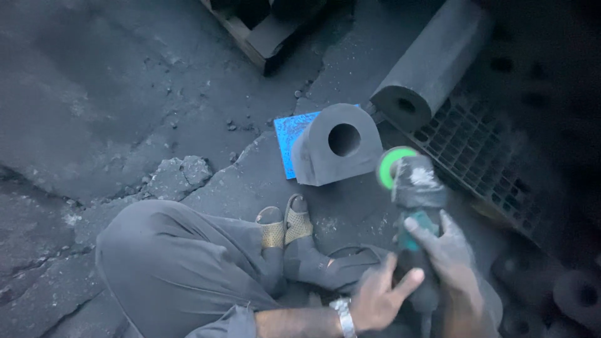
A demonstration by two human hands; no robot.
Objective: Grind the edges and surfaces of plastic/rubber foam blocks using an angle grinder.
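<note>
My right hand [446, 247] grips the body of a dark angle grinder [415, 184] with a green disc [389, 166] at its front. Beside the grinder's rear, my left hand [377, 295] wears a metal watch and has its fingers spread, touching or nearly touching the tool. Just ahead of the disc a dark block with a rounded top and a round hole [332, 145] stands on the floor, apart from the disc. A blue sheet [289, 134] lies under and behind the block.
My legs in grey trousers [181, 263] are folded, and sandalled feet [285, 224] rest near the block. A long dark cylinder with a bore [429, 66] lies on a dark grid tray [485, 156]. A wooden pallet [263, 31] sits at the top. The cracked floor [125, 125] is dusty.
</note>
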